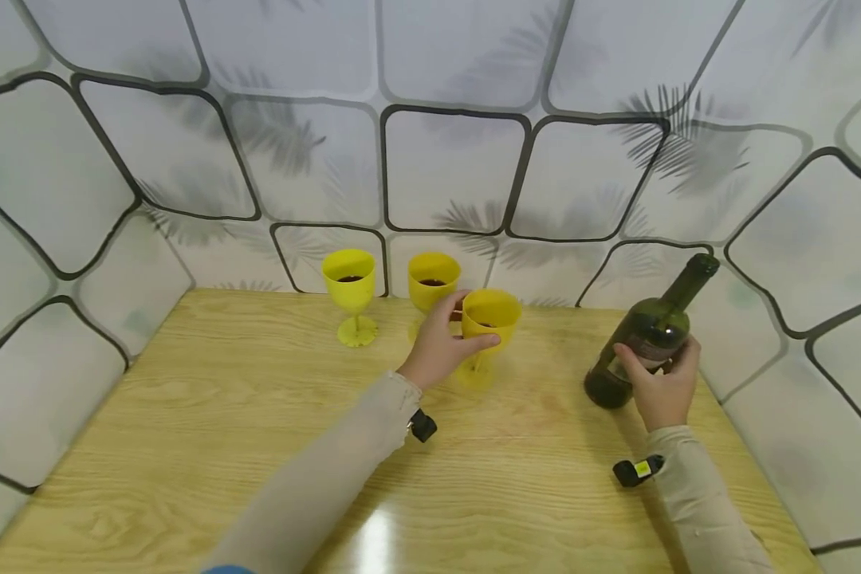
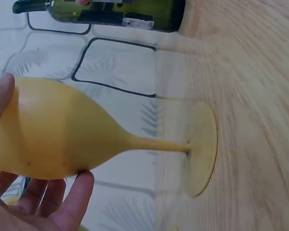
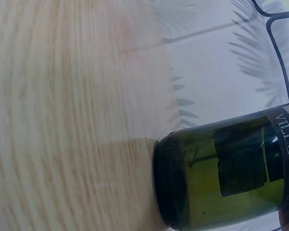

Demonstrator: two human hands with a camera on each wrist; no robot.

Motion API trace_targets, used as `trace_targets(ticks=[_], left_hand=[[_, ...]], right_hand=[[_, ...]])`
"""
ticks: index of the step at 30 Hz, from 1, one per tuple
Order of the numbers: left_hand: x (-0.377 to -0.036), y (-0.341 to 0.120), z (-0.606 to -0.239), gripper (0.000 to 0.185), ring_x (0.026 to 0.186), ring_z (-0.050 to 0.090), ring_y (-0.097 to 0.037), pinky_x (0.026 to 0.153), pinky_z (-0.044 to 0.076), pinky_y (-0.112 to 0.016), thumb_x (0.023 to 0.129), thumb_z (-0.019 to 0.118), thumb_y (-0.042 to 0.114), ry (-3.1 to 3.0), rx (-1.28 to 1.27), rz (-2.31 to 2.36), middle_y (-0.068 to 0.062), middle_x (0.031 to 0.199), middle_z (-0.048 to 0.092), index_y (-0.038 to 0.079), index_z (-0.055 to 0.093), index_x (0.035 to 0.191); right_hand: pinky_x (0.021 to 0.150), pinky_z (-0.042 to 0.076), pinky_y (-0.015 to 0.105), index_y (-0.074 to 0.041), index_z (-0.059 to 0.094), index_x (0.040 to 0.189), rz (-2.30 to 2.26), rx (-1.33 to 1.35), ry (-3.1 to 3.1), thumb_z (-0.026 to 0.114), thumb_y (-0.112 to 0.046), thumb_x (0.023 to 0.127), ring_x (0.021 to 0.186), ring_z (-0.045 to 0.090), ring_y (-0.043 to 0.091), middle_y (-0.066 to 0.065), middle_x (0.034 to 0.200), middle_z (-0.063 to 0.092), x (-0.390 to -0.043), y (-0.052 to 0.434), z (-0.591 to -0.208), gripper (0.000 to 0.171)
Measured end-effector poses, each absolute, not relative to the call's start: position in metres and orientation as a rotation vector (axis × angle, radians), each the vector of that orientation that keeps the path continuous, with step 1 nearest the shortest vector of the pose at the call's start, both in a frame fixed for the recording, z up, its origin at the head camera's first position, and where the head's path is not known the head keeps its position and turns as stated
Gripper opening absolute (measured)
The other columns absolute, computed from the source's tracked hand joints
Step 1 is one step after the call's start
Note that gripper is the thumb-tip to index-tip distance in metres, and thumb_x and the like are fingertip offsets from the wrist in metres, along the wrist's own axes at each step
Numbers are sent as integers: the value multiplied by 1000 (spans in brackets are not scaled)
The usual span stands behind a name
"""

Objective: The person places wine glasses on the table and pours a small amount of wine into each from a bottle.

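My left hand [image 1: 441, 339] grips the bowl of an orange-yellow goblet [image 1: 489, 315], with the thumb on one side and the fingers on the other. Dark liquid shows inside it. In the left wrist view the goblet's round foot [image 2: 202, 149] is at the tabletop; whether it touches fully I cannot tell. On the right, my right hand [image 1: 663, 383] holds a green wine bottle [image 1: 646, 343] round its labelled body. The bottle leans to the right in the head view, its base [image 3: 171, 183] at the table surface. The fingers behind the bottle are mostly hidden.
A bright yellow goblet [image 1: 350, 283] with dark liquid stands at the back left. Another yellow goblet [image 1: 433, 279], also holding dark liquid, is just behind my left hand. The wooden table [image 1: 186, 446] meets patterned walls [image 1: 452, 171] at the back and sides.
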State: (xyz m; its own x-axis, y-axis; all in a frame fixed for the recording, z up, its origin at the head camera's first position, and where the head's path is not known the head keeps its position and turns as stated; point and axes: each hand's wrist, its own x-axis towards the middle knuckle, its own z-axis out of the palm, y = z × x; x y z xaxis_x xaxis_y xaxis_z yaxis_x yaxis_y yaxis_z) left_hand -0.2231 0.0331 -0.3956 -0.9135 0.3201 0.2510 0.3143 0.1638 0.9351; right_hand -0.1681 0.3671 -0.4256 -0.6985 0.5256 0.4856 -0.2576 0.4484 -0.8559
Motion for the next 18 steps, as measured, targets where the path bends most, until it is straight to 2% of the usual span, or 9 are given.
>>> trace_targets(ticks=[7, 13, 18], left_hand=[[-240, 65, -397, 77, 122, 55, -20, 97, 54, -39, 88, 85, 38, 2470, 635, 1959, 1, 137, 58, 20, 48, 153], [-250, 89, -396, 80, 130, 53, -19, 104, 51, -40, 90, 83, 38, 2431, 530, 2009, 1, 145, 55, 21, 42, 157], [-259, 105, -397, 76, 131, 54, -17, 102, 53, -38, 90, 82, 37, 2405, 510, 2055, 1, 143, 57, 23, 45, 155]], right_hand=[[86, 41, 23, -18, 50, 150, 1278, -277, -1983, 87, -13, 83, 113, 48, 3, -13, 131, 48, -165, 369, -428, 77], [84, 42, 22, -17, 51, 149, 1286, -255, -1970, 88, -12, 82, 112, 50, 4, -13, 128, 51, -166, 369, -427, 77], [84, 40, 22, -17, 51, 149, 1303, -264, -1965, 87, -14, 83, 111, 49, 3, -12, 128, 51, -167, 368, -427, 75]])
